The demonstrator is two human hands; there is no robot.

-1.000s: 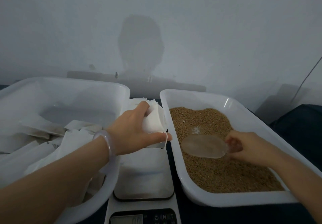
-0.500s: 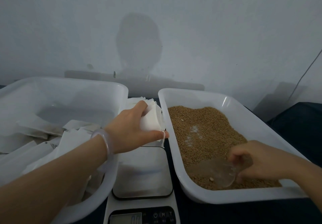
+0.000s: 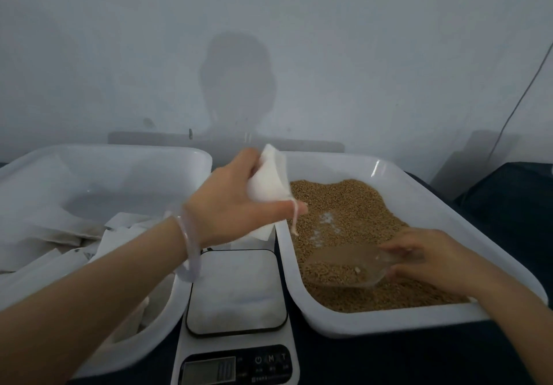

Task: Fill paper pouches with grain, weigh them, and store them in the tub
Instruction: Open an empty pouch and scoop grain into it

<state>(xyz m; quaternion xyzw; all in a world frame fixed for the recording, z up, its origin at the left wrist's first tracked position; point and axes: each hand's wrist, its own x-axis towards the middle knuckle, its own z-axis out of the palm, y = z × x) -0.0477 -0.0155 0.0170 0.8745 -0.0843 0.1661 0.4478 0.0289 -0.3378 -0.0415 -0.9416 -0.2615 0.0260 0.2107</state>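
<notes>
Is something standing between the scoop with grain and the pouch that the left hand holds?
Nothing visible does. The scoop in the right hand is low at the grain; the pouch in the left hand is up and left of it, only air between.

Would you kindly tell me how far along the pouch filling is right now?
Done: white pouches lie in the left tub, filled or not I cannot tell. In hand: the left hand pinches a paper pouch over the grain tray's left edge, while the right hand holds a clear scoop loaded with grain. Left: pouring, weighing on the bare scale, then storing.
</notes>
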